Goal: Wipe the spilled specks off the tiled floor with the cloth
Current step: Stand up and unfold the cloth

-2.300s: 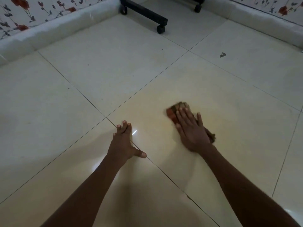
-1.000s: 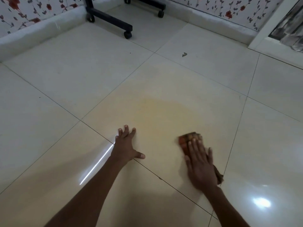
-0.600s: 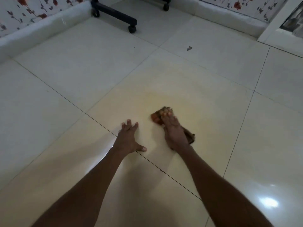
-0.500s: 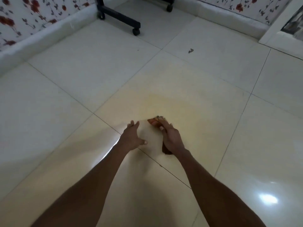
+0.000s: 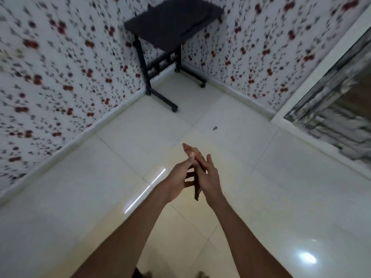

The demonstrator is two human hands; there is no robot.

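Note:
Both hands are raised off the glossy cream tiled floor [image 5: 80, 197] and pressed together in the middle of the view. The brown cloth [image 5: 197, 189] is sandwiched edge-on between my left hand [image 5: 178, 179] and my right hand [image 5: 208, 175], only its dark lower edge and a strip near the fingertips showing. A small dark speck [image 5: 215, 128] lies on the tile beyond the hands. A faint yellowish patch tints the tile under my forearms.
A black wheeled side table [image 5: 170, 33] stands in the far corner between two flower-patterned walls [image 5: 50, 77]. A white door frame [image 5: 321, 73] and dark opening are at the right. A white skirting runs along the walls.
The hands left the floor, lifting the cloth with them, and now hold it between the palms. The view tilted up, so the walls and table top show.

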